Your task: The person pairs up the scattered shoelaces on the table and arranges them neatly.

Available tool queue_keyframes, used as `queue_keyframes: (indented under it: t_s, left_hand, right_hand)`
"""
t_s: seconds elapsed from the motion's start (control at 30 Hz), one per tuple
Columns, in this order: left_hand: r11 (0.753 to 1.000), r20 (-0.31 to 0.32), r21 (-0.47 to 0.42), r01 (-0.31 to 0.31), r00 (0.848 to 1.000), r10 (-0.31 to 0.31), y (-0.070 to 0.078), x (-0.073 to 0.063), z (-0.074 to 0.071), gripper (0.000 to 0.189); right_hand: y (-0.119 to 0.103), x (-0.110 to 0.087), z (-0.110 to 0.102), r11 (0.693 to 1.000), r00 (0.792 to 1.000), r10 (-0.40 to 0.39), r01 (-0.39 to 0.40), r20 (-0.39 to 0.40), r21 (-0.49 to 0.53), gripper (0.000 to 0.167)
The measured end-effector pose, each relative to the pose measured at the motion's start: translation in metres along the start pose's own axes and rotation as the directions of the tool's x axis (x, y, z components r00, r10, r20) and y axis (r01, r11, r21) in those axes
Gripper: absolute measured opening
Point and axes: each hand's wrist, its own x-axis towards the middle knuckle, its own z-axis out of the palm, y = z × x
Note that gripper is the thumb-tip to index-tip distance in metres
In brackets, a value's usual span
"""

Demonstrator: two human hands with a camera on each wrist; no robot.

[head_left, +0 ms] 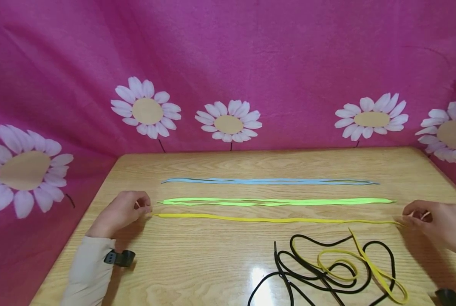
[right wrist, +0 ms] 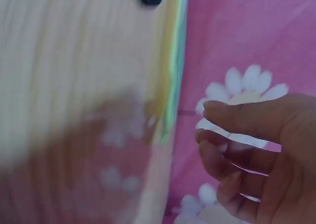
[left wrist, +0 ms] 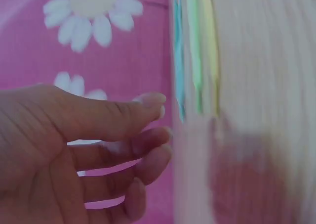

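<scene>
A yellow shoelace (head_left: 250, 219) lies stretched across the table, in front of a doubled green shoelace (head_left: 281, 202) and a doubled light blue shoelace (head_left: 270, 181). My left hand (head_left: 122, 210) hovers just beyond the yellow lace's left tip. In the left wrist view the loosely bent fingers (left wrist: 153, 162) have a gap to the thumb and nothing between them. At the other end my right hand (head_left: 436, 221) is close by the yellow lace's right tip, which it overlaps in the head view. The right wrist view has its bent fingers (right wrist: 212, 157) apart from the thumb, holding nothing.
Black laces (head_left: 313, 278) and another yellow lace (head_left: 377, 272) lie in a loose tangle on the front right of the wooden table (head_left: 182, 263). A pink cloth (head_left: 273, 63) with white flowers hangs behind the table and along its sides.
</scene>
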Motion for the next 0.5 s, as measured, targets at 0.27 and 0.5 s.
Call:
queue_keyframes:
  t_s: [0.27, 0.5]
  left_hand:
    - [0.961, 0.128, -0.027, -0.274, 0.953, 0.275, 0.062, 0.019, 0.026, 0.008]
    - [0.846, 0.26, 0.015, -0.533, 0.819, 0.512, 0.14, 0.049, 0.075, 0.005]
  right_hand:
    - [-0.047, -0.006, -0.003, 0.991, 0.985, -0.127, 0.12, 0.114, 0.063, 0.008]
    - [-0.069, -0.015, 0.008, 0.982, 0.964, -0.178, 0.162, 0.2, 0.094, 0.004]
